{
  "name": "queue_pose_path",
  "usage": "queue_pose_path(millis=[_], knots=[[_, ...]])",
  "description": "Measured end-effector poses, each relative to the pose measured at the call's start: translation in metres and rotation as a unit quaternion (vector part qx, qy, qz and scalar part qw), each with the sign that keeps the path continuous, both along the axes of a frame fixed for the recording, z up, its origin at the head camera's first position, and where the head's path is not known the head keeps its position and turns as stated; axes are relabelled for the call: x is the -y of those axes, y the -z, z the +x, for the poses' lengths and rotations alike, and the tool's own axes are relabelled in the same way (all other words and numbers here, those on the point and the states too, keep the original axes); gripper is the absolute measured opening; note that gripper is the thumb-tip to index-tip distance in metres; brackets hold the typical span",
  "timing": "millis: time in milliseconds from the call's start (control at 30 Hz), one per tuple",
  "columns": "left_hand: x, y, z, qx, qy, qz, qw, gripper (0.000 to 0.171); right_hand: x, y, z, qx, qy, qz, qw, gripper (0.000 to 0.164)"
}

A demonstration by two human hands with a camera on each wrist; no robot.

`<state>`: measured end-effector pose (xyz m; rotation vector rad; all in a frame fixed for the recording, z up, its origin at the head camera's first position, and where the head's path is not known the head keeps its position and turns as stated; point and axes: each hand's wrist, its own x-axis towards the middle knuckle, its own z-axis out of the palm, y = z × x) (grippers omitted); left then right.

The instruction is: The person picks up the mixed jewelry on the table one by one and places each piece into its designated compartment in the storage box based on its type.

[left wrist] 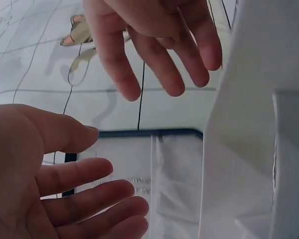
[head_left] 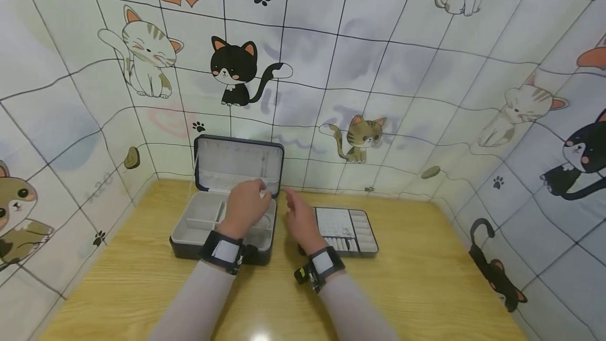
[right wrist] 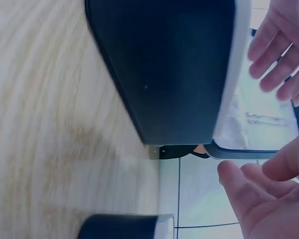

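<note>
A dark-sided jewelry box with a pale, divided interior stands with its lid raised. Over the box's right half hovers my left hand, holding nothing, its fingers relaxed. My right hand is between the box and a flat divided tray, also with nothing in its grasp. In the left wrist view, the left hand and the right hand face each other, a gap between their fingertips. The right wrist view shows the box's dark outer side close beside the right hand.
Pale dividers and narrow ring slots split up the tray, which lies on the wooden table right of the box. A cat-printed tiled sheet surrounds the table's back and sides, right behind the raised lid.
</note>
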<state>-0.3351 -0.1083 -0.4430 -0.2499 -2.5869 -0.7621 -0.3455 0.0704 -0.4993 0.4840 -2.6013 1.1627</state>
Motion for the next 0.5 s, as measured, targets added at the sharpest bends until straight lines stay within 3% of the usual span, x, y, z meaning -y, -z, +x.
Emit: queue_pose_path(millis=[133,267,500], knots=[[-0.008,0.002,0.002,0.025,0.048,0.036,0.9979,0.027,-0.006,-0.005,0.011,-0.008,0.010,-0.055,0.998,0.052],[-0.019,0.001,0.007,0.063,0.102,0.080,0.9896,0.028,-0.017,-0.012,0.018,-0.015,0.040,-0.108,0.993,0.046],[-0.041,0.003,0.016,0.094,0.126,0.114,0.9810,0.028,-0.043,-0.022,0.023,-0.007,0.089,-0.117,0.989,0.045]])
